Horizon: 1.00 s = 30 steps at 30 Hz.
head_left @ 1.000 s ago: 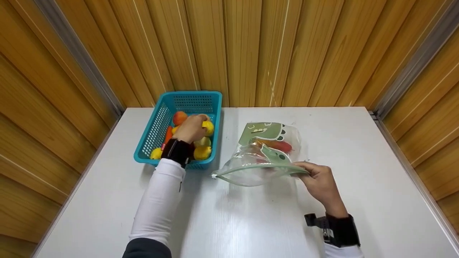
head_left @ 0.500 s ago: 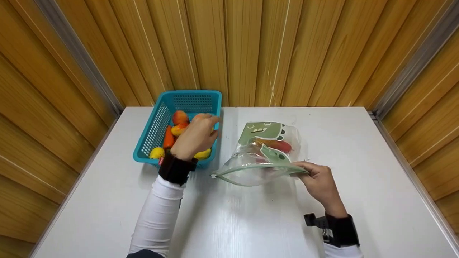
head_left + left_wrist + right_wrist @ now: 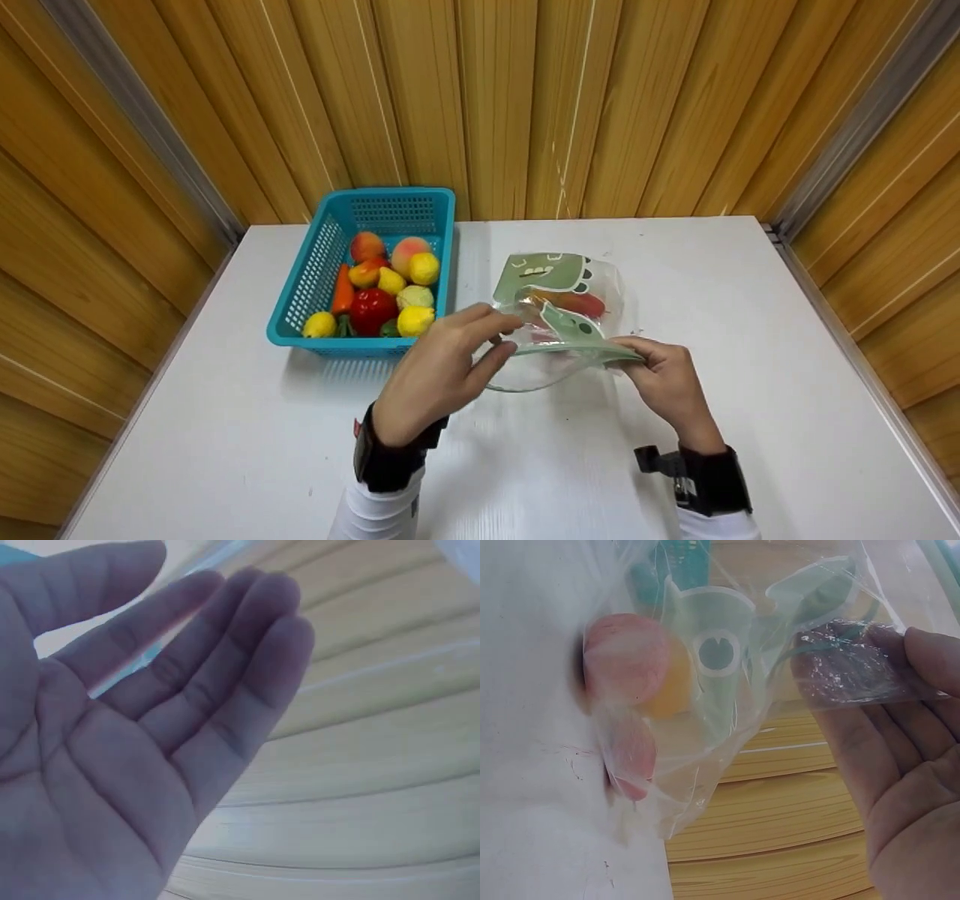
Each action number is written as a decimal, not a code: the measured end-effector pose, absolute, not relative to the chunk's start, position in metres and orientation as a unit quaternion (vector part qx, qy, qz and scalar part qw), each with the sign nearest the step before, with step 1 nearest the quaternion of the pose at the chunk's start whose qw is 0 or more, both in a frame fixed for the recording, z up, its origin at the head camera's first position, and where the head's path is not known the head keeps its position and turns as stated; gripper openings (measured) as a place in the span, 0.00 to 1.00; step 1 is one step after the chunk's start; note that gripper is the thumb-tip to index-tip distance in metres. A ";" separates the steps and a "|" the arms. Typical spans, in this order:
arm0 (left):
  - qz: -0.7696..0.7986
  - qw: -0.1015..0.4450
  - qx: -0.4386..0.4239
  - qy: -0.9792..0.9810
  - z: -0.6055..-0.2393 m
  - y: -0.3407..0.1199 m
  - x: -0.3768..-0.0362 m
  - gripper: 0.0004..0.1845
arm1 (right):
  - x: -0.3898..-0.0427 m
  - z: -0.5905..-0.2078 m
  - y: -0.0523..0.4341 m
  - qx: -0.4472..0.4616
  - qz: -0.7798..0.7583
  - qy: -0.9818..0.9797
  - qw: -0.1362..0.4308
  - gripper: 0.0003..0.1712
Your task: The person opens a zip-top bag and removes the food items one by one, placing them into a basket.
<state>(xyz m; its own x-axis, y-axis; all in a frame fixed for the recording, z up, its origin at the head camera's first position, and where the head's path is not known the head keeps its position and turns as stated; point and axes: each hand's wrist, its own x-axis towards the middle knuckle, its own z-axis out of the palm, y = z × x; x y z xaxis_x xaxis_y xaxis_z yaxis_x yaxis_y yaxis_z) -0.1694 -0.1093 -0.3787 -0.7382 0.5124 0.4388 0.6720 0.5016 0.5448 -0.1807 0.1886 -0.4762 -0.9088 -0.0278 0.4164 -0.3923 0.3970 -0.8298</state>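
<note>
My right hand (image 3: 670, 382) pinches the right end of the green-edged mouth of a clear zipper bag (image 3: 546, 271) with a green cartoon print. Several red and yellow-orange pieces show inside the bag, among them a long red one (image 3: 581, 304) and a rounded pinkish one (image 3: 625, 658). Over the left end of the bag's mouth is my left hand (image 3: 442, 367), fingers loosely bent. The left wrist view shows that palm (image 3: 105, 787) holding nothing. Whether its fingertips touch the bag cannot be told, and they cover the mouth's left end.
A teal plastic basket (image 3: 394, 214) stands at the back left of the white table (image 3: 247, 420). It holds a red apple-like piece (image 3: 373, 312), a carrot (image 3: 343, 291), peaches (image 3: 410, 253), lemons (image 3: 320, 324) and other produce. Wood-look panels (image 3: 495, 112) rise behind the table.
My left hand has lifted out of the basket and moved right and nearer to me, reaching the bag's mouth. The right hand keeps its grip in the same place. The view has shifted slightly.
</note>
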 end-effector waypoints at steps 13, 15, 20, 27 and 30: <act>-0.309 0.070 -0.380 -0.869 -0.408 -0.077 -0.168 0.09 | -0.181 -0.478 0.186 0.141 0.541 -0.810 0.175 0.14; -0.298 0.067 -0.374 -0.875 -0.409 -0.071 -0.170 0.10 | -0.182 -0.478 0.187 0.138 0.539 -0.811 0.177 0.14; -0.278 0.065 -0.356 -0.890 -0.413 -0.062 -0.174 0.10 | -0.183 -0.477 0.188 0.131 0.540 -0.812 0.178 0.14; -0.256 0.078 -0.347 -0.899 -0.429 -0.056 -0.186 0.12 | -0.182 -0.477 0.186 0.126 0.534 -0.818 0.172 0.12; -0.258 0.077 -0.346 -0.899 -0.437 -0.054 -0.193 0.15 | -0.182 -0.477 0.186 0.134 0.537 -0.814 0.176 0.12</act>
